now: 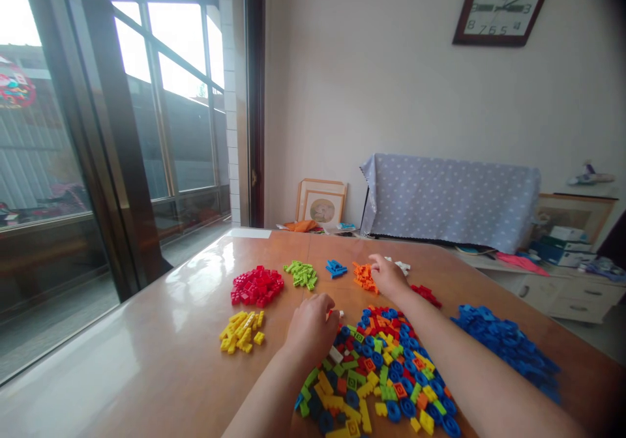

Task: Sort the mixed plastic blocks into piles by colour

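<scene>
Head view: lots of toy bricks on a brown tabletop [147,360]. The big mixed pile [386,373] is right in front, btwn the two arms, w/ blue, yellow, green, orange and red bits all jumbled up.

Round it sit little piles, each abt one colour. On the left: a pinky-red pile [257,285] and, just nearer, a yellow pile [242,331]. Along the far side: a lime green pile [300,274], a small blue pile [336,268], an orange pile [364,276], a white pile [403,267] partly behind the R hand [388,276], then a dark red pile [426,295]. A big blue pile [506,347] is over on the right.

L hand [313,324] is at the top left edge of the mix, fingers curled in narrow, next to a small white brick [341,313]. R hand is over by the orange pile, fingers bent a bit. It's too small and blurry to tell if either hand has a brick.

I'd say a fair bit is done, since eight colour piles are made, but lots is left in the mix.
</scene>
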Action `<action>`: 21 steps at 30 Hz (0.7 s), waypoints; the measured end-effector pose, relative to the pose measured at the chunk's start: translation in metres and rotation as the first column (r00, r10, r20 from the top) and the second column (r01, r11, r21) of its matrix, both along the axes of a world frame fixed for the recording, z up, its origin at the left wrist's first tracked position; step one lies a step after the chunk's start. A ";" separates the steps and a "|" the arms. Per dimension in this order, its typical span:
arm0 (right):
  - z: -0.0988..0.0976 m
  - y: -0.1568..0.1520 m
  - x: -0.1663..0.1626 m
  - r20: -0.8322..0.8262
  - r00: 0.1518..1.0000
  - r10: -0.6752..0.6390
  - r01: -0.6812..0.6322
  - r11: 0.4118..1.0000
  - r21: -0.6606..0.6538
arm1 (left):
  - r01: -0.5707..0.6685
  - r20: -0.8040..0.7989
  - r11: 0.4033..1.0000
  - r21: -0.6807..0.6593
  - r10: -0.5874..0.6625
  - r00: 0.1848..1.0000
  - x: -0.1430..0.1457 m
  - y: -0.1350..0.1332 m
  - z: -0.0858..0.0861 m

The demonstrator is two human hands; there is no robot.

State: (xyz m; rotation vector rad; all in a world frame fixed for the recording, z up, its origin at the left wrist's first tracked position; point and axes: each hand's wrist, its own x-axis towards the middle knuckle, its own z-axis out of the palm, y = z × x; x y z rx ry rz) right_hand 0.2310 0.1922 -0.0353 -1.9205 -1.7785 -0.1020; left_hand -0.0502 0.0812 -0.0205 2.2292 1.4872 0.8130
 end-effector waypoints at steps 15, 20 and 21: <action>0.004 -0.005 -0.011 -0.075 0.993 0.091 -0.086 0.995 0.057 | -0.011 0.004 1.000 0.019 0.011 1.000 -0.001 -0.001 0.001; 0.010 -0.044 0.003 -0.257 0.960 0.110 -0.085 0.991 0.105 | 0.007 0.004 1.000 0.018 -0.007 1.000 -0.001 -0.002 0.002; 0.012 -0.054 0.007 -0.296 0.950 0.104 -0.077 0.992 0.103 | 0.011 0.000 1.000 0.014 -0.011 1.000 0.000 -0.003 0.002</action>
